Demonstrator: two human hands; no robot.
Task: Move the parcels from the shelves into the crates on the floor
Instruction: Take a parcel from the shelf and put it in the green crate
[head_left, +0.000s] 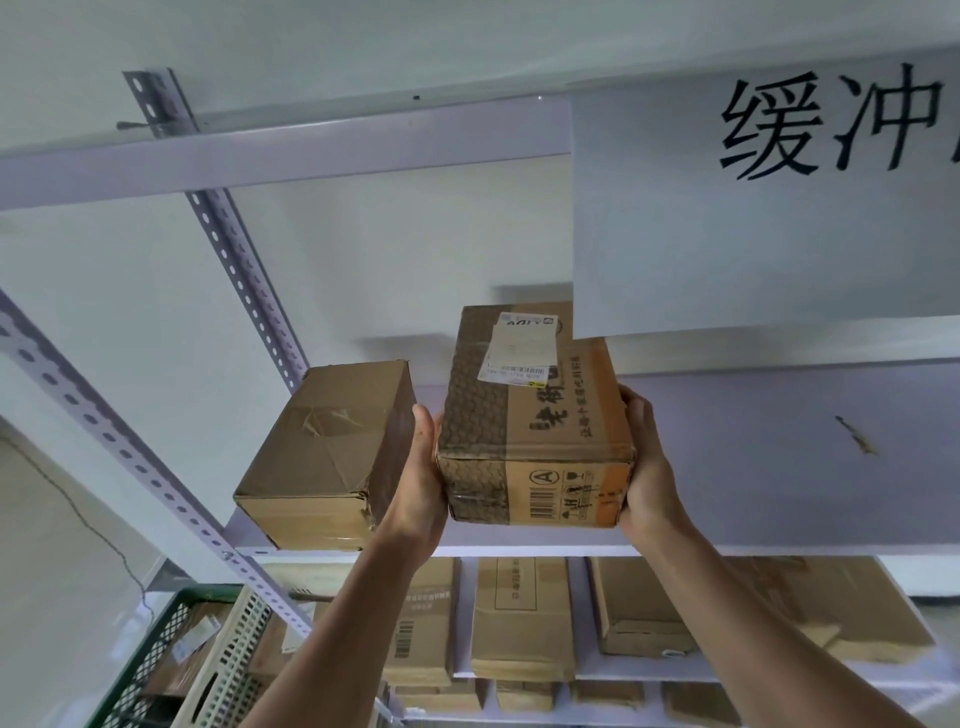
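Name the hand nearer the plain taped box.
Left. The left hand is beside the plain taped box, against the printed parcel; the right hand holds that parcel's far side.

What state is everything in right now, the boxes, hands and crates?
Printed box: taped shut, clasped on both sides.
Plain box: taped shut, resting on shelf.
Left hand: presses box's left side.
Right hand: grips box's right side.
Green crate: holds parcels.
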